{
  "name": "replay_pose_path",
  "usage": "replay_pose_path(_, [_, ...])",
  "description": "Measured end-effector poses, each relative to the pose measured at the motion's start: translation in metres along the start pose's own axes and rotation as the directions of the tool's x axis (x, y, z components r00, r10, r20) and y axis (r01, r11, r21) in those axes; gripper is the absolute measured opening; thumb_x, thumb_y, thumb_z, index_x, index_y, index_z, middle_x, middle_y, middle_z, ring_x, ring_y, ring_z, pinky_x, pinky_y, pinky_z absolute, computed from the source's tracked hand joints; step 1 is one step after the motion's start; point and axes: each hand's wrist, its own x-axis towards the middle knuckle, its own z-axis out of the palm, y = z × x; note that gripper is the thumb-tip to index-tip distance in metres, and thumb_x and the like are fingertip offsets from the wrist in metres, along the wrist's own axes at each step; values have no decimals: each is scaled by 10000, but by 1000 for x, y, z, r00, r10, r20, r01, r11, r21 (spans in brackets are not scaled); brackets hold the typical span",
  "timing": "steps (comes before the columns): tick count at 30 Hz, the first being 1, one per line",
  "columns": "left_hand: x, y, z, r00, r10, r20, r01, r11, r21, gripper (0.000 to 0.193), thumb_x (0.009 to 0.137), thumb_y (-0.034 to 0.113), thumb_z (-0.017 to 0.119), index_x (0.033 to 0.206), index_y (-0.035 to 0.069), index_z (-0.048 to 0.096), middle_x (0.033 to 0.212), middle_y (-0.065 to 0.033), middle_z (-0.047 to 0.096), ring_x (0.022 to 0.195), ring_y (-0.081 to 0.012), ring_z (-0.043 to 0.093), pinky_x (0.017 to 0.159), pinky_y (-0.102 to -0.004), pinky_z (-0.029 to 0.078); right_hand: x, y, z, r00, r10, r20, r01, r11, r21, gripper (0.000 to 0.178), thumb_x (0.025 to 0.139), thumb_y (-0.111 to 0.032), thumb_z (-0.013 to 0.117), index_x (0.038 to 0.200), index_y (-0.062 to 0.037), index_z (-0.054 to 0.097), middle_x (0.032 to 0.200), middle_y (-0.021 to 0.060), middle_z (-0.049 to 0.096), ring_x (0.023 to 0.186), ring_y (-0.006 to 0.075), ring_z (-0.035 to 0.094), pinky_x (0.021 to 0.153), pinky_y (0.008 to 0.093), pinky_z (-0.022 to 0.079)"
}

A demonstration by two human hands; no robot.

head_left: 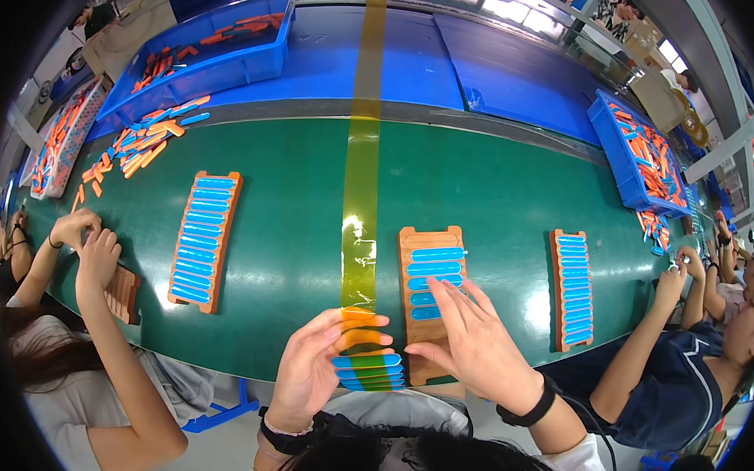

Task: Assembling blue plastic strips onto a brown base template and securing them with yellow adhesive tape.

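My left hand (pixel 311 358) holds a small stack of blue oblong pieces with rounded ends (pixel 369 374) near the table's front edge. Beside it lies a brown slotted rack (pixel 425 344), with several blue pieces (pixel 436 254) set crosswise in its far part. My right hand (pixel 482 337) is over this rack, fingers stretched and thumb apart. Its fingertips reach the blue pieces in the middle, and I cannot tell whether they press on one. The fingers and palm hide part of the rack's right side.
Filled racks lie to the left (pixel 207 242) and right (pixel 572 289) on the green table (pixel 290 206). A yellow see-through stripe (pixel 361 177) runs lengthwise, tinting my left fingers. Blue bins (pixel 274 62) (pixel 648 200) and loose orange and blue pieces (pixel 142 145) stand farther off. Co-workers sit on both sides.
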Motion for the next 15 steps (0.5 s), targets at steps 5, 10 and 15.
replay_pose_path(5, [0,1,-2,1000,-7,6,7,1000,0,361,844,175,383,1070,-104,423,1041,-246,520,909,-293,567,800,-467,476,6,4,-13,999,42,6,-42,982,186,677,775,-389,583,1205,79,347,1036,227,528,1041,326,488,959,418,306])
replay_pose_path(10, [-1,0,-1,1000,-15,15,15,1000,-6,358,843,177,384,1068,-99,424,1046,-248,518,910,-297,565,806,-471,470,13,17,-8,999,51,-9,-51,998,32,660,786,-374,575,1220,61,332,1089,218,508,1080,320,464,984,427,275])
replay_pose_path(15, [-1,0,-2,999,-16,30,17,1000,-6,363,845,175,380,1077,-101,419,1050,-250,516,916,-300,564,809,-472,469,15,17,-3,998,46,36,-47,999,1,647,791,-368,570,1213,59,327,1110,222,497,1085,314,465,988,437,269])
